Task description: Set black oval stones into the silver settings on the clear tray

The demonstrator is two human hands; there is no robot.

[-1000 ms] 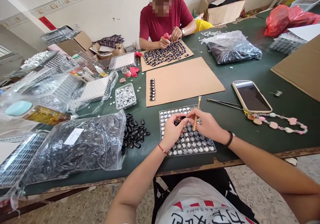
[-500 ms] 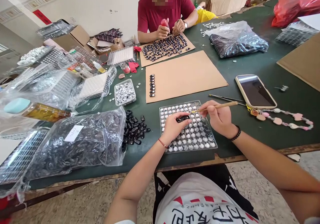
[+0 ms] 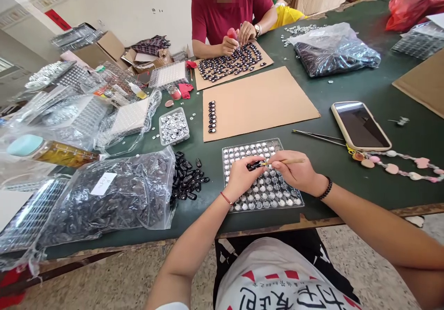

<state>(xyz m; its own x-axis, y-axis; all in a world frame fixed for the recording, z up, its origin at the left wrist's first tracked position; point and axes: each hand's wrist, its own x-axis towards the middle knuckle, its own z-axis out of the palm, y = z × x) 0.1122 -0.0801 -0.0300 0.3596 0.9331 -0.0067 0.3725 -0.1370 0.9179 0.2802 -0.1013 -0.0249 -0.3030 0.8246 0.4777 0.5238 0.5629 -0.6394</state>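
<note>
1. Left hand: its grip pinches a small black piece above the far half of the tray.
2. Right hand: its grip is closed on a thin wooden stick, tip at that piece.
3. Risk, I'd say: push the stick too hard and the piece could flick out of the pinch into the tray's silver discs.
4. Both wrists hang low over the tray, so a drag might scatter discs.
5. A loose black pile lies left of the tray, tweezers and phone right of it and a cardboard sheet beyond it. None of them blocks the hands.

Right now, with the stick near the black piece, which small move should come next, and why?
Probably ease the wooden stick tip-first onto the black piece. The left hand pinches that piece above the stud tray, and the right hand aims the stick at it, the two almost meeting; whether they touch, I cannot tell.
</note>
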